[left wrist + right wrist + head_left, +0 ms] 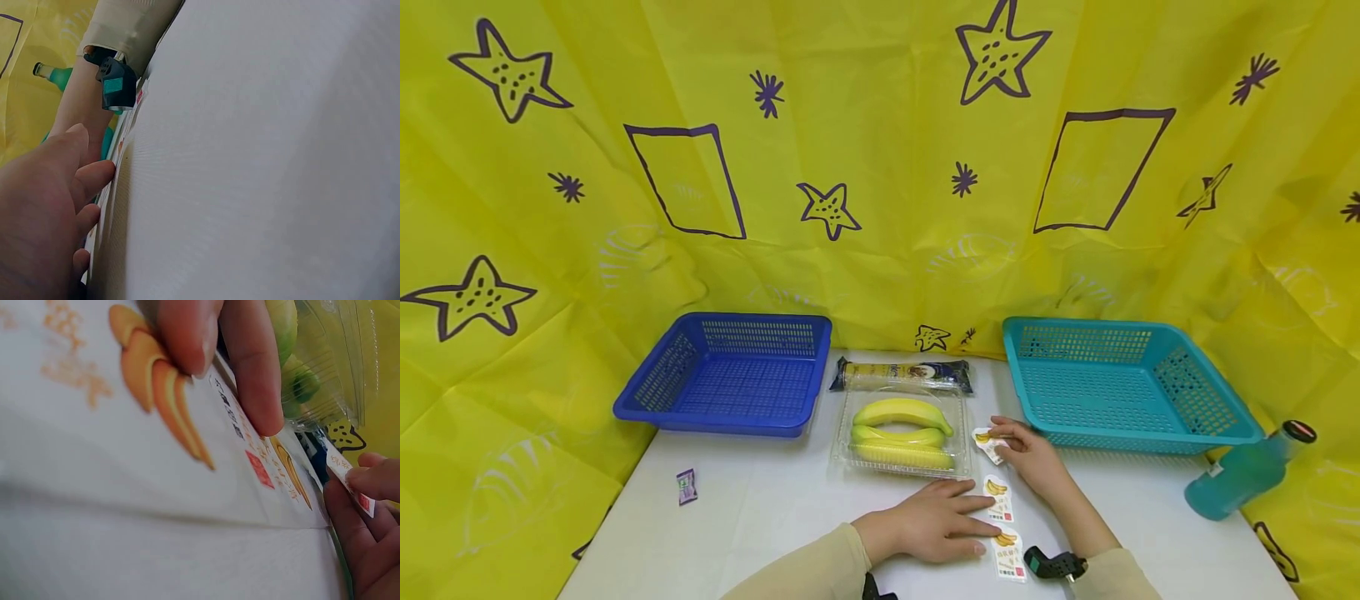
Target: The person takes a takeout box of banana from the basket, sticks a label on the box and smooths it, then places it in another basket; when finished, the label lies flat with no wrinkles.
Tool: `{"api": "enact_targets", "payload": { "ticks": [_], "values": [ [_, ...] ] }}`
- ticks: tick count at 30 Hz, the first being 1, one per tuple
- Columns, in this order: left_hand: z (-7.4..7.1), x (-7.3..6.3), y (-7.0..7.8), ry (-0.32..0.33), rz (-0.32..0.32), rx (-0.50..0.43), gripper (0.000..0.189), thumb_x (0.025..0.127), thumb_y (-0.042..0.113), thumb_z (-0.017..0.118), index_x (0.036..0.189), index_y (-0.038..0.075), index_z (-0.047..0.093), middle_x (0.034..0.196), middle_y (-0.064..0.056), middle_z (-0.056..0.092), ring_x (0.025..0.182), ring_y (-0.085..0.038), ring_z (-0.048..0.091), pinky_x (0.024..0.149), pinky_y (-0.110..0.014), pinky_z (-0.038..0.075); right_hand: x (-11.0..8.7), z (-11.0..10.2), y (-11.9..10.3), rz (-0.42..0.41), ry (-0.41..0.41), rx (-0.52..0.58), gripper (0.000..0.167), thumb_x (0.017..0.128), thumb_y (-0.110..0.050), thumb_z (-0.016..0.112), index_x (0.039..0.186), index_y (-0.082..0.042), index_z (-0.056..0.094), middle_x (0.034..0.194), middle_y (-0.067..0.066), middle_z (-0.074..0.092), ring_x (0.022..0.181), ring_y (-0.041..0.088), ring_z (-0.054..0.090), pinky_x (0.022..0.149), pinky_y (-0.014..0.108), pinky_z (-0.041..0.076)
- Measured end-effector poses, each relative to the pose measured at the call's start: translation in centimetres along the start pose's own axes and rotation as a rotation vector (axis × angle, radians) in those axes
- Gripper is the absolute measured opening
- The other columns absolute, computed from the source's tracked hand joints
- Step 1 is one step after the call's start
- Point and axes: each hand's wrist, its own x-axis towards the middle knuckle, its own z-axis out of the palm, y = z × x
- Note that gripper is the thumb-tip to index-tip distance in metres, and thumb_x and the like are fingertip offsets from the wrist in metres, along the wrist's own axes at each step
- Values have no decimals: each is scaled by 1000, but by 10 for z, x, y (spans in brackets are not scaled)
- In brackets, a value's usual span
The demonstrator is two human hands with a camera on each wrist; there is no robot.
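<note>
My right hand pinches a small white banana sticker between thumb and fingers, just right of a clear plastic box. In the right wrist view that sticker is tilted up off the table. My left hand lies palm down with fingers spread, fingertips resting on two more banana stickers, a middle one and a near one. These form a strip running toward me. Inside the lidded clear box lie yellow-green bananas, left of the right hand.
Behind the box lies a long packaged food item. A blue basket stands back left, a teal basket back right. A teal bottle stands at the right edge. One small purple packet lies left. A yellow curtain hangs behind.
</note>
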Motion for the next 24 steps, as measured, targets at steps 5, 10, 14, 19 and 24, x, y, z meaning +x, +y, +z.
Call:
{"api": "enact_targets", "payload": {
  "ticks": [5,10,14,19,24],
  "values": [
    [0,1,0,2,-5,-8,44,103,58,27,146,54,35,162,21,21,153,-15,15,123,-40,23,-1,0,-1,57,-2,-12,21,92,-16,69,113,-10,71,135,12,63,117,26,63,86,13,50],
    [-1,-1,-1,-9,-2,-38,44,104,57,26,147,51,35,163,19,19,154,-16,14,124,-40,22,-1,0,-1,89,-6,-20,22,92,-19,70,112,-11,71,130,14,65,111,18,65,81,16,51],
    [-7,-5,2,-31,20,-78,45,105,55,27,149,49,34,164,15,16,154,-19,11,126,-38,18,-2,1,0,82,-15,2,23,93,-21,69,114,-13,73,129,11,65,117,21,62,86,15,50],
    [-25,-13,4,-66,67,-191,45,106,49,29,149,40,40,163,14,24,153,-13,17,125,-29,17,-4,0,-2,54,-19,55,26,94,-22,68,118,-14,73,130,8,65,117,4,55,91,13,47],
    [-58,-27,0,-41,91,-371,42,108,40,33,142,29,55,143,17,54,132,6,45,110,-14,36,-3,-1,0,69,-25,101,30,94,-23,69,122,-11,71,133,11,62,111,-10,52,90,11,47]
  ]
}}
